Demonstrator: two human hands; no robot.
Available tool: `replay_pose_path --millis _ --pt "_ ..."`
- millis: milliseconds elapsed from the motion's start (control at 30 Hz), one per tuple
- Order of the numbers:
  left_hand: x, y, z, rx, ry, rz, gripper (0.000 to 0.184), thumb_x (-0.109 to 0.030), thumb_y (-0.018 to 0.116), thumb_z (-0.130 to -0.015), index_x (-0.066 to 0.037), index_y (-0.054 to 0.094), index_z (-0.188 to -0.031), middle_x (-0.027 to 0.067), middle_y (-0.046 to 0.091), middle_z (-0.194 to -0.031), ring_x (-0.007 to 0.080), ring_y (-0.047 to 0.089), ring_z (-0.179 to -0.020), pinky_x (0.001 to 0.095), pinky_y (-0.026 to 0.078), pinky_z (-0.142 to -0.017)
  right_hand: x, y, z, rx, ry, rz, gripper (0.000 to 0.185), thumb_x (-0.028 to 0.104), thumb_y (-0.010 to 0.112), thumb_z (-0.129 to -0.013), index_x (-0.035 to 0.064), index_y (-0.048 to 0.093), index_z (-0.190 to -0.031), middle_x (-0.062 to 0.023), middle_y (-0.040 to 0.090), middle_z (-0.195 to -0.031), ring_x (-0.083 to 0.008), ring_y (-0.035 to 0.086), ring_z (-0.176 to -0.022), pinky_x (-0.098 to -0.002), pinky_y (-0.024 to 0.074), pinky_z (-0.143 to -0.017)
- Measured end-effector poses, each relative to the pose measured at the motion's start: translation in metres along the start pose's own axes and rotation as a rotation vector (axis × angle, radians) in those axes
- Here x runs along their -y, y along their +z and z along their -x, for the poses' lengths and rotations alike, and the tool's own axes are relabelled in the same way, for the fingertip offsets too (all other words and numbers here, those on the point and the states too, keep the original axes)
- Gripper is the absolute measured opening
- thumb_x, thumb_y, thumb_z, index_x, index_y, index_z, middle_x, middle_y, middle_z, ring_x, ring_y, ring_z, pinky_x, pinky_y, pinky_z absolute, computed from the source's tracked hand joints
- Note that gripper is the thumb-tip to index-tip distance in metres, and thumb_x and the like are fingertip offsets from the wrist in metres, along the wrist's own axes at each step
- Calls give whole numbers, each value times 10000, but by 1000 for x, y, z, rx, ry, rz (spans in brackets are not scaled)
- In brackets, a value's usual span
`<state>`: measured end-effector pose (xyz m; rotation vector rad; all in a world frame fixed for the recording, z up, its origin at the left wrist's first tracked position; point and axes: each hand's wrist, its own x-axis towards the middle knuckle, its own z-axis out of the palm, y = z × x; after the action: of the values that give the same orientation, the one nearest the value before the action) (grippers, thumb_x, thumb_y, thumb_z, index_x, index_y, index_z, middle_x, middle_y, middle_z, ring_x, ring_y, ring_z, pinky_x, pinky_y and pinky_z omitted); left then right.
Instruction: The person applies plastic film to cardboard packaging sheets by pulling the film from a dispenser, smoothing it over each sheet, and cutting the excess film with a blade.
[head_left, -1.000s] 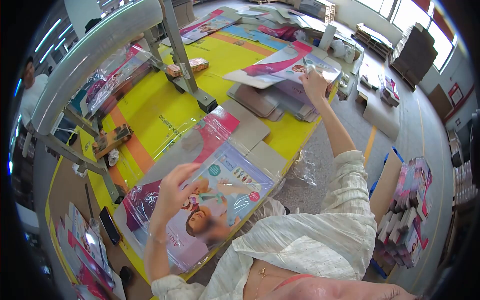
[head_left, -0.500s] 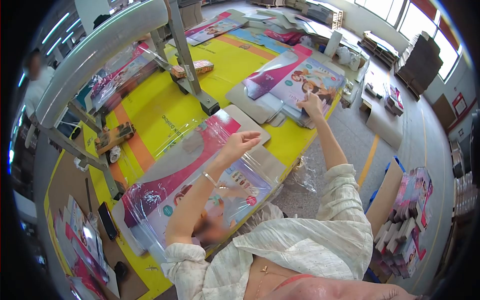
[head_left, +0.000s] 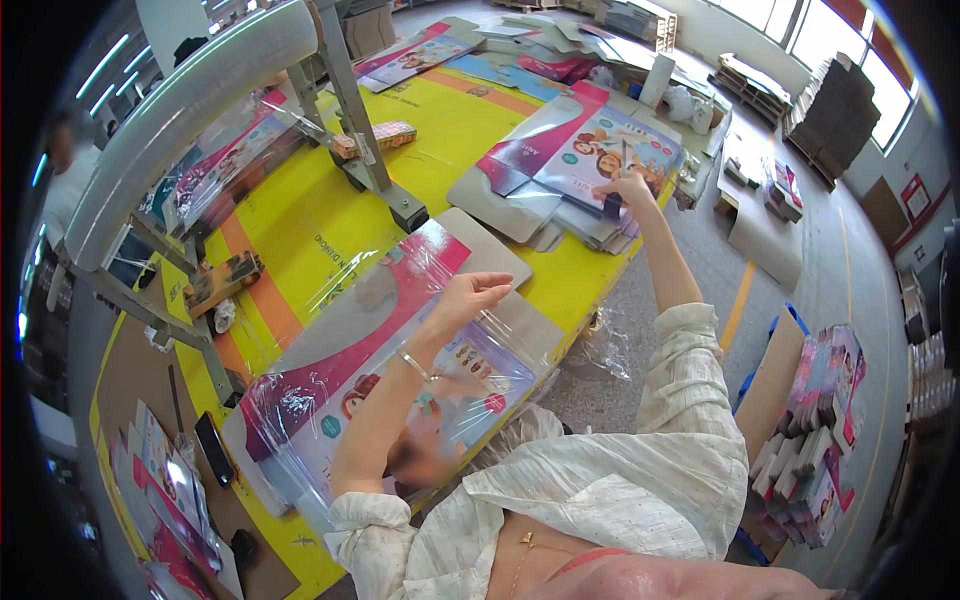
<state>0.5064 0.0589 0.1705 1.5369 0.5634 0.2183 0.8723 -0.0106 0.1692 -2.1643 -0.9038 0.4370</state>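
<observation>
From here I count two bare hands, left (head_left: 466,302) and right (head_left: 629,191), one thick roll of clear plastic film (head_left: 190,125), two oblong orange-and-brown patterned blocks (head_left: 222,283) (head_left: 392,134) and one flat black phone (head_left: 213,449); the pink-and-lilac printed cardboard sheets (head_left: 535,150) overlap too much to tally.

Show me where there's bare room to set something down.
Yellow tabletop is bare between the metal stand and the board stack, and between the two patterned blocks. The wrapped board crowds the near side, beneath the left hand.
</observation>
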Motion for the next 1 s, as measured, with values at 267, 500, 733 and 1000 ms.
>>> replay_pose_path --millis 267,500,733,1000 --pt "-33 20 -47 40 31 588 645 -441 571 -845 42 415 -1242 151 572 -1080 217 548 -1004 309 451 -867 124 13 113 -738 -668 109 212 201 682 -734 10 599 -777 -101 578 -597 -200 518 -535 -301 431 -564" --pt "-43 22 -37 -13 60 1052 464 -261 568 -840 -1 429 -1198 137 571 -1028 205 586 -860 264 490 -728 101 75 223 -60 -846 -169 119 91 660 -722 63 621 -831 -36 614 -667 -143 515 -533 -265 426 -529" --pt "-50 -57 96 -315 132 721 498 -2 533 -819 -95 428 -1297 57 598 -1017 134 570 -814 199 442 -735 -24 28 90 -542 -451 -7 286 247 632 -811 10 507 -711 -67 495 -656 -176 451 -589 -292 396 -571" --pt "-19 -100 291 -775 287 411 532 -52 523 -835 -135 384 -1343 19 629 -842 39 481 -554 154 365 -468 50 42 168 203 -179 -906 201 85 608 -825 117 445 -712 52 413 -702 -43 387 -632 -165 323 -628"
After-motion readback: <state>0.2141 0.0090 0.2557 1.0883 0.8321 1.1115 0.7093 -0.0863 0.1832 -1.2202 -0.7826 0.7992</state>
